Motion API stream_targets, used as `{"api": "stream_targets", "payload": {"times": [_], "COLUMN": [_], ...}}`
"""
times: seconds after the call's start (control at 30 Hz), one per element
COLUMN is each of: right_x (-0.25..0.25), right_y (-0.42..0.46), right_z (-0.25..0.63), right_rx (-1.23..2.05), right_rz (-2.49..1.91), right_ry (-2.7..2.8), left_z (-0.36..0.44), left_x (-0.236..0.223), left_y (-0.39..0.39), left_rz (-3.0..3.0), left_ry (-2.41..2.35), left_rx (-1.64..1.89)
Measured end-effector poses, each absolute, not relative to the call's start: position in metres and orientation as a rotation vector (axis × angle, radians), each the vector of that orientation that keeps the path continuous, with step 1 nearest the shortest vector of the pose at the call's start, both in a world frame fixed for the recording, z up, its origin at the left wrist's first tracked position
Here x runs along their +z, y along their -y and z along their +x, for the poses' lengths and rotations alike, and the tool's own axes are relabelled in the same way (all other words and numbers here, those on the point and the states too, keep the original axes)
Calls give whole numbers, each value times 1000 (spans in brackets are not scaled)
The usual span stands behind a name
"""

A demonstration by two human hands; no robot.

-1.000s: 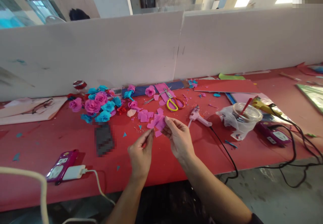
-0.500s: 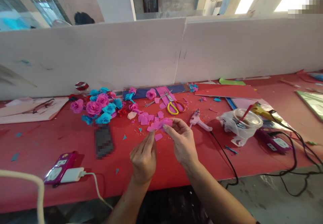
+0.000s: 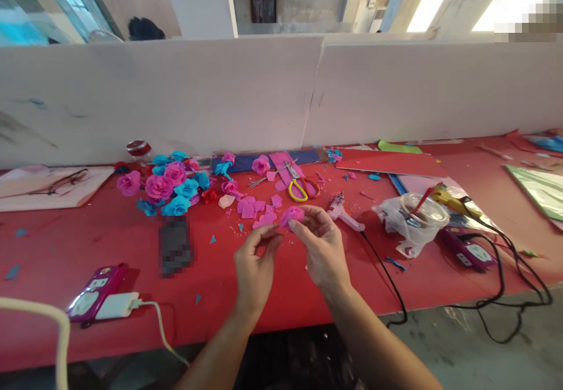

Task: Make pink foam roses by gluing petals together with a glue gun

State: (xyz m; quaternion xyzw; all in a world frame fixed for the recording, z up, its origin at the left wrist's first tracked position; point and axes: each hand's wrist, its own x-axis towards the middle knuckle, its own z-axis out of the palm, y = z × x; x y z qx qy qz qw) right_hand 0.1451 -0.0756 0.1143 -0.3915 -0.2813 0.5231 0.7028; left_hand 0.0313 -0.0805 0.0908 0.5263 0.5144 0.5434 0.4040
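In my right hand (image 3: 326, 246), a small pink paper flower (image 3: 291, 216) is pinched between thumb and fingers. My left hand (image 3: 255, 267) is close on its left side, thumb and forefinger curved with a gap between them, and nothing visible in its grip. Whether its forefinger touches the flower I cannot tell. Loose pink paper petals (image 3: 248, 207) lie on the table just beyond my hands. Scissors (image 3: 298, 189) with yellow and orange handles rest behind them. A pink glue gun (image 3: 347, 214) lies to the right of my right hand.
Pink and blue paper flowers (image 3: 169, 185) are bunched at left, behind a blurred dark rectangle (image 3: 175, 246). A purple power strip (image 3: 99, 293) with a white charger sits front left. At right are a plastic cup (image 3: 424, 209) in a bag, a yellow glue gun (image 3: 455, 199) and black cables.
My left hand has opened from a pinch, thumb and forefinger now apart. The pink paper in my right hand looks more rounded, and a loose petal below it is out of sight. The view has shifted slightly.
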Motion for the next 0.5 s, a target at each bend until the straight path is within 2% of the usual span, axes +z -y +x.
{"api": "stream_targets", "payload": {"times": [0.5], "right_x": [113], "right_y": [80], "right_z": [151], "right_rx": [1235], "right_rz": [-810], "right_ry": [635], "left_z": [31], "left_x": [94], "left_y": [79], "left_rz": [1241], "left_ry": [-1259], "left_rx": [1359]}}
